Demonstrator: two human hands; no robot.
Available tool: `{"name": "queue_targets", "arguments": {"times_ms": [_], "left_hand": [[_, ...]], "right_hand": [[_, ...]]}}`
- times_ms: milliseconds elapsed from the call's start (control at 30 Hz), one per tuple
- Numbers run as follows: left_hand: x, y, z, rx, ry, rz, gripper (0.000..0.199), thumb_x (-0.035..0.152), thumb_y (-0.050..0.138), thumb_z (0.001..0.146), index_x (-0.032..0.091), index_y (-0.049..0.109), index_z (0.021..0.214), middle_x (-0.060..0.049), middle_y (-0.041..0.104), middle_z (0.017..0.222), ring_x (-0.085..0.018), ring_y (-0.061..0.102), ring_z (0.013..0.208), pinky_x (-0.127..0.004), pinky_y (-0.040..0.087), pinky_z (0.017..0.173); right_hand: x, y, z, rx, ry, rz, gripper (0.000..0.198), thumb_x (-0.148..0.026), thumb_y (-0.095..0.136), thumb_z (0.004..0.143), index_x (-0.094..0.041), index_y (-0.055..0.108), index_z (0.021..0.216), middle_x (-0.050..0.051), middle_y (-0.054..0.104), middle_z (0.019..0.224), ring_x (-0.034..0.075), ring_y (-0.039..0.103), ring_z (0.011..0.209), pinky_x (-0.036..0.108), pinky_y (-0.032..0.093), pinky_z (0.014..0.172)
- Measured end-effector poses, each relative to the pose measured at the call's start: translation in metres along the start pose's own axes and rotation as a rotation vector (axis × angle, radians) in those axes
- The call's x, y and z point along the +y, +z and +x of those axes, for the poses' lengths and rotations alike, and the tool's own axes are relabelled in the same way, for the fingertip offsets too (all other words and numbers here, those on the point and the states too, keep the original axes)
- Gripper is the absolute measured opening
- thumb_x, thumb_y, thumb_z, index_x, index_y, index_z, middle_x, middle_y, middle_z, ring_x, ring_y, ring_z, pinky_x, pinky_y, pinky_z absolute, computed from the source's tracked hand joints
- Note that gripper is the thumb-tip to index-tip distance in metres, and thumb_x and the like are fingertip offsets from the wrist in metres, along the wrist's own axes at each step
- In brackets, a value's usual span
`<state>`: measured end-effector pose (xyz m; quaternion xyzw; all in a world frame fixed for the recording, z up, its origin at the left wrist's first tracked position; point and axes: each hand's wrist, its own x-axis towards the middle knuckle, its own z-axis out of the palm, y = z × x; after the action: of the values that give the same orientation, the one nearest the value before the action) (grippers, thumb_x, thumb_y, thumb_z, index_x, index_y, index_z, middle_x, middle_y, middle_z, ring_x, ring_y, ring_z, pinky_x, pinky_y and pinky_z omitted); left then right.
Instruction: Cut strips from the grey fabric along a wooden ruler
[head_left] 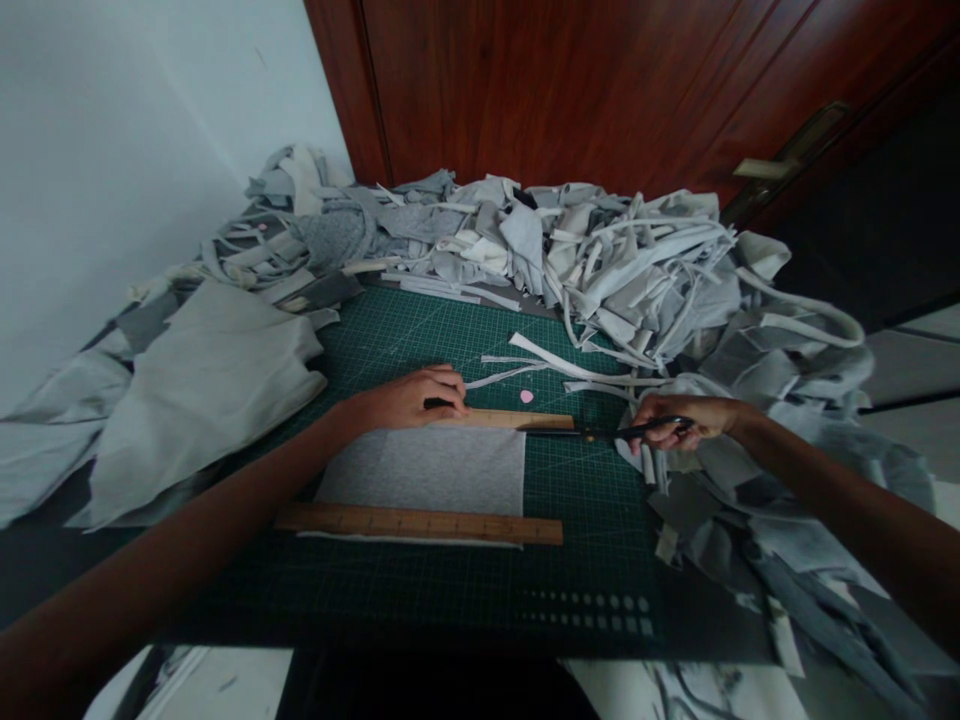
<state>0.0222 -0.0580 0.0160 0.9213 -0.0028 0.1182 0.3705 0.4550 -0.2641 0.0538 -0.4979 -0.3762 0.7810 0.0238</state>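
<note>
My left hand (pixel 416 398) has its fingers curled down on the far wooden ruler (pixel 517 419), which lies along the top edge of a grey piece of fabric (pixel 442 468). Between its thumb and fingers is a dark spot that I cannot make out. In my right hand (pixel 679 422) are black scissors (pixel 592 434), their blades pointing left along the ruler and reaching the fabric's top right corner. A second wooden ruler (pixel 420 523) lies across the fabric near its lower edge. Everything rests on a green cutting mat (pixel 585 520).
Heaped fabric scraps (pixel 480 225) line the back, with more on the right. Larger pale cloth (pixel 210 370) lies at left. Thin cut strips (pixel 562 362) and a small pink piece (pixel 526 396) lie beyond the far ruler. A wooden door (pixel 540 90) stands behind.
</note>
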Motion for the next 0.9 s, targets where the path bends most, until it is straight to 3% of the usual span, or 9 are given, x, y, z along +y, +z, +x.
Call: {"name": "queue_targets", "arguments": {"times_ms": [267,533,900], "left_hand": [[0.003,-0.001,0.001,0.004,0.009,-0.021,0.021,0.036,0.064,0.105,0.024,0.08,0.099,-0.004,0.071,0.1,-0.02,0.062,0.101,-0.033,0.044,0.094],[0.001,-0.001,0.001,0.006,0.003,-0.043,0.022,0.037,0.064,0.105,0.025,0.08,0.098,-0.004,0.073,0.099,-0.02,0.062,0.099,-0.033,0.043,0.093],[0.004,0.0,0.002,0.025,0.005,-0.059,0.021,0.038,0.065,0.104,0.025,0.081,0.098,-0.005,0.072,0.096,-0.021,0.062,0.098,-0.035,0.044,0.092]], "right_hand": [[0.006,-0.006,0.005,-0.062,-0.006,0.034,0.027,-0.035,0.071,0.086,-0.01,0.07,0.097,-0.012,0.034,0.054,0.001,0.017,0.037,0.01,0.018,0.03],[0.009,-0.006,0.007,-0.154,-0.017,0.074,0.035,-0.044,0.077,0.088,-0.013,0.062,0.095,-0.013,0.034,0.054,0.001,0.016,0.037,0.009,0.02,0.031],[-0.006,-0.015,0.022,-0.195,0.028,0.062,0.032,-0.042,0.072,0.092,-0.012,0.063,0.098,-0.012,0.033,0.058,0.001,0.015,0.04,0.009,0.017,0.032]]}}
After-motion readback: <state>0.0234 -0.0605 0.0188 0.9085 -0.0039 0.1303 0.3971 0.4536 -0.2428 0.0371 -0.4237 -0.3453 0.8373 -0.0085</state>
